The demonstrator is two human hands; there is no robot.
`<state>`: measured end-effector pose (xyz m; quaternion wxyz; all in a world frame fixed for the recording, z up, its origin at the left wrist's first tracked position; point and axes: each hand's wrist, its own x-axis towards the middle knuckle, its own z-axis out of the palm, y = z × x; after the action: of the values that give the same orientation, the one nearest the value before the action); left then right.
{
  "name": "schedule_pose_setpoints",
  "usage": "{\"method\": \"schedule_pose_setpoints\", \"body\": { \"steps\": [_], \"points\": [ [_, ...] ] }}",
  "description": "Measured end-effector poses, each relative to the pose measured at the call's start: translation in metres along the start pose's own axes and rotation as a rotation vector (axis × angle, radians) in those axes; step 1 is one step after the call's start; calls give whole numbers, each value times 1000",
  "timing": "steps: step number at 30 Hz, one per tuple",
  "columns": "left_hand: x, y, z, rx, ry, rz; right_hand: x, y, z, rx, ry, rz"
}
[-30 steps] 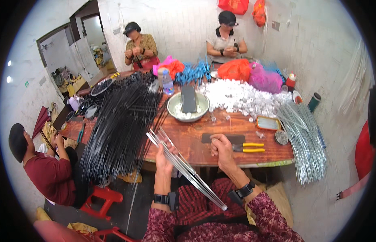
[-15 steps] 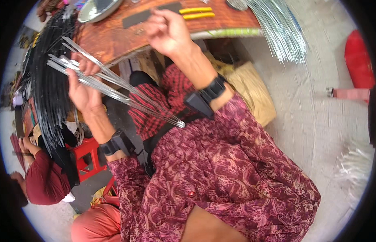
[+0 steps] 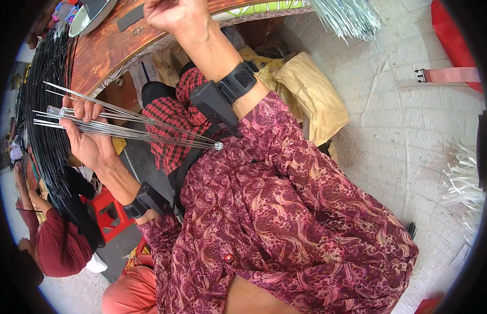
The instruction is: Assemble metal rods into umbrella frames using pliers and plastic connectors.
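Observation:
My left hand (image 3: 94, 141) is closed around a bundle of thin silver wires (image 3: 165, 133). Toward my lap the wires draw together into a small bright tip (image 3: 218, 146); at the far end they fan apart beyond my fingers. A short clear cylindrical piece (image 3: 56, 112) sits among them by my fingertips. My right hand (image 3: 178, 15) is at the upper edge over the wooden table (image 3: 115, 49), its fingers curled in and partly cut off by the frame. Whatever it may hold cannot be made out. A flat dark bar (image 3: 131, 18) lies on the table beside it.
Long black strands (image 3: 47, 110) hang at the table's left end, near a bowl (image 3: 92, 21). Pale silver strands (image 3: 348, 21) overhang its right end. A tan sack (image 3: 322, 99) stands underneath. At left are a red stool (image 3: 108, 212) and a person in maroon (image 3: 60, 243).
The view has shifted, and the yellow-handled tool has left the picture. My right hand has gone up to the top edge, fingers more curled. The wires in my left hand lie more level.

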<state>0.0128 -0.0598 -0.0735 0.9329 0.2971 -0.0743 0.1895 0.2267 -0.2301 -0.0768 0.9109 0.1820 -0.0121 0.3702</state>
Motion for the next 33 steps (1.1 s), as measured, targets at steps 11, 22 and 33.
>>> {"method": "schedule_pose_setpoints", "body": {
  "steps": [11,22,33],
  "points": [
    [0,13,-5,-37,29,45,-12,2,-14,-9,124,-42],
    [6,19,-23,-174,77,24,-19,10,-19,-144,148,-82],
    [15,32,-32,-270,98,-3,-34,24,-12,-192,120,32]
  ]
}}
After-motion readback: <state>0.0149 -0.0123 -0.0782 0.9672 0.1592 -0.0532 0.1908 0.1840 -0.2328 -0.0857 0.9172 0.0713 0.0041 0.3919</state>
